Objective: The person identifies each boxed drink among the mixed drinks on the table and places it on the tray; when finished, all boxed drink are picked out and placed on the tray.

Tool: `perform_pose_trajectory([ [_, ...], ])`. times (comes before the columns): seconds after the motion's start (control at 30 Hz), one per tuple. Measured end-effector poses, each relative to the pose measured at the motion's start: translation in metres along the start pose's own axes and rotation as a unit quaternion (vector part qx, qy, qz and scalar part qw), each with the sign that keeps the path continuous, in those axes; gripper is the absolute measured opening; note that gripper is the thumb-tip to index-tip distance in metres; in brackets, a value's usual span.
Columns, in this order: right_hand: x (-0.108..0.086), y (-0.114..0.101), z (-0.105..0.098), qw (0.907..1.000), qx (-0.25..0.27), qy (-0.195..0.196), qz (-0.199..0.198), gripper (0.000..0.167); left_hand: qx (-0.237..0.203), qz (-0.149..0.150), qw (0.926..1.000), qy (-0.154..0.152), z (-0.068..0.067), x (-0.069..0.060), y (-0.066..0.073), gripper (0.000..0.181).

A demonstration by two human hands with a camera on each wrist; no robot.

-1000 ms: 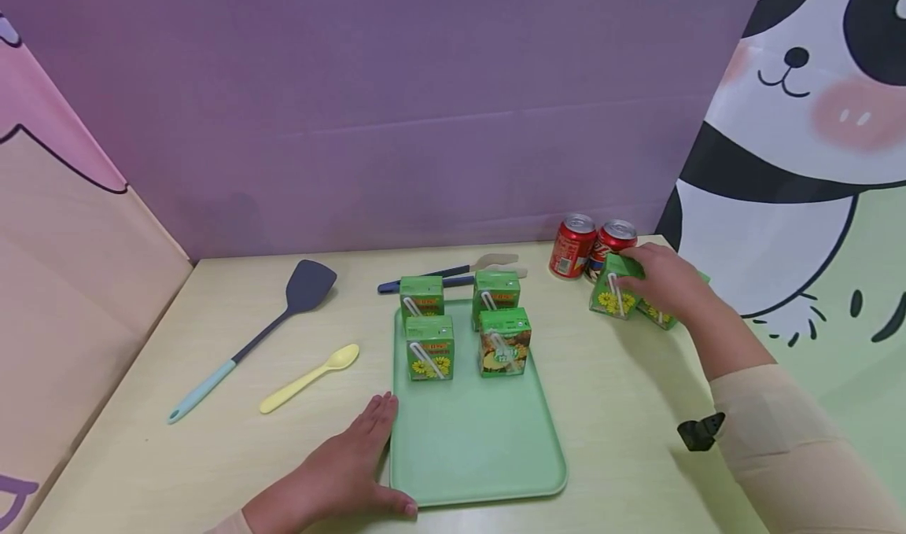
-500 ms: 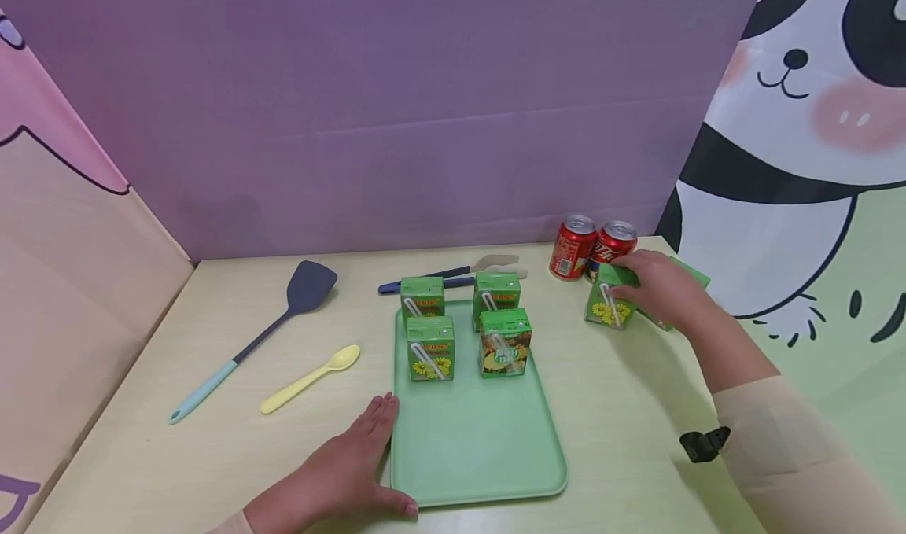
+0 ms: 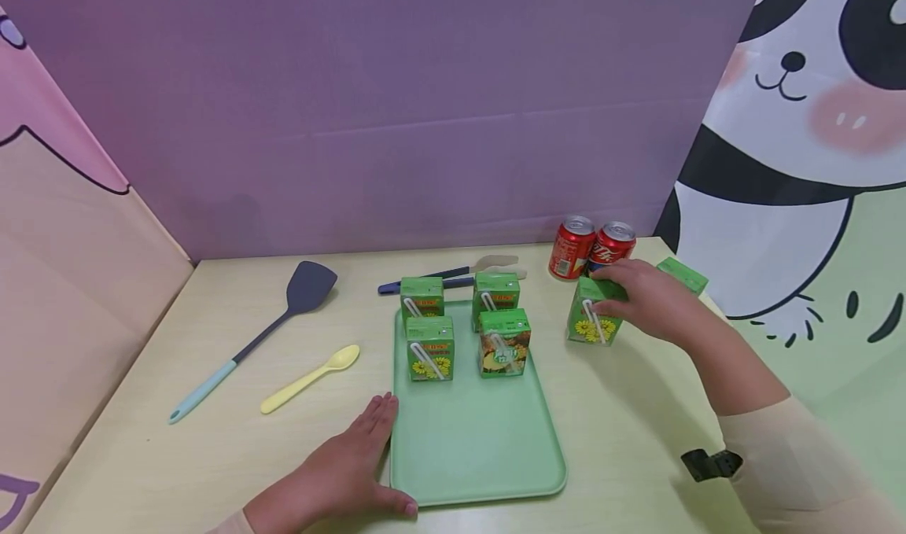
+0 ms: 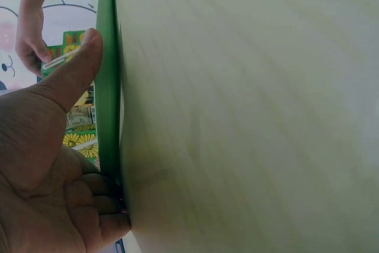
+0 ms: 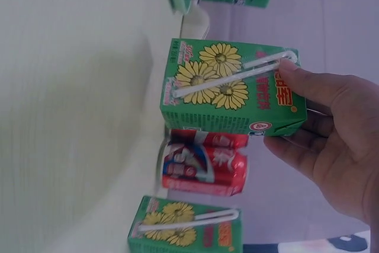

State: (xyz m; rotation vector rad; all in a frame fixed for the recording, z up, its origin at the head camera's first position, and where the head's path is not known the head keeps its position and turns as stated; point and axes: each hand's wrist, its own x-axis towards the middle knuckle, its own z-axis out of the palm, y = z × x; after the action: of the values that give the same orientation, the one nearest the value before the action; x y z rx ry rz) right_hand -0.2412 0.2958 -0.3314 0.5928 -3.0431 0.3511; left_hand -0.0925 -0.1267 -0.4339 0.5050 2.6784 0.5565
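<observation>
Near the right edge of the pale wooden worktop [image 3: 156,471], toward its back right corner, the right hand [image 3: 651,302] pinches a small green box-shaped drink carton with yellow flowers and a white straw [image 3: 591,325], thumb on the straw side and fingers behind, close to the top. Whether the carton's base touches the worktop is hard to tell. Just behind it, by the back edge, two red metal cans with silver tops [image 3: 572,249] stand side by side; another green carton [image 3: 683,274], partly hidden by the right hand, is at the right edge. The left hand [image 3: 350,467] is spread wide, its fingers along the left edge of a light green rectangular tray [image 3: 481,447] and its thumb at the tray's front left corner. The tray lies near the worktop's front edge, with four green drink cartons [image 3: 430,353] upright on its far half, two by two. Beyond its far edge lie two dark-handled utensils with pale heads [image 3: 463,269]. Toward the worktop's left edge are a dark flat-headed spatula with a light blue handle [image 3: 304,292] and, nearer the tray, a pale yellow spoon [image 3: 311,381].
</observation>
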Motion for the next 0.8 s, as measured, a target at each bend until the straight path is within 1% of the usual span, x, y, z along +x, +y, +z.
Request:
perform_pose_trajectory([
  [0.1, -0.006, -0.010, 0.000, 1.0000, -0.002, -0.003, -0.007, 0.051, -0.002, 0.000, 1.0000, 0.001, 0.000, 0.000, 0.000, 0.136],
  [0.4, -0.024, -0.039, -0.001, 0.9989, -0.005, -0.004, -0.046, 0.045, -0.004, 0.000, 1.0000, 0.001, 0.000, 0.000, 0.000, 0.136],
  [0.53, -0.031, -0.050, -0.001, 0.9981, 0.008, -0.007, -0.060, 0.044, -0.004, 0.004, 1.0000, 0.005, 0.001, 0.000, -0.001, 0.136],
  [0.67, -0.036, -0.061, 0.003, 0.9970, 0.025, -0.015, -0.071, 0.043, -0.007, 0.007, 0.9999, 0.010, 0.001, 0.000, -0.001, 0.135],
  [0.8, -0.038, -0.071, 0.009, 0.9959, 0.021, -0.017, -0.086, 0.042, -0.010, 0.008, 0.9999, 0.010, 0.000, -0.001, 0.000, 0.135],
])
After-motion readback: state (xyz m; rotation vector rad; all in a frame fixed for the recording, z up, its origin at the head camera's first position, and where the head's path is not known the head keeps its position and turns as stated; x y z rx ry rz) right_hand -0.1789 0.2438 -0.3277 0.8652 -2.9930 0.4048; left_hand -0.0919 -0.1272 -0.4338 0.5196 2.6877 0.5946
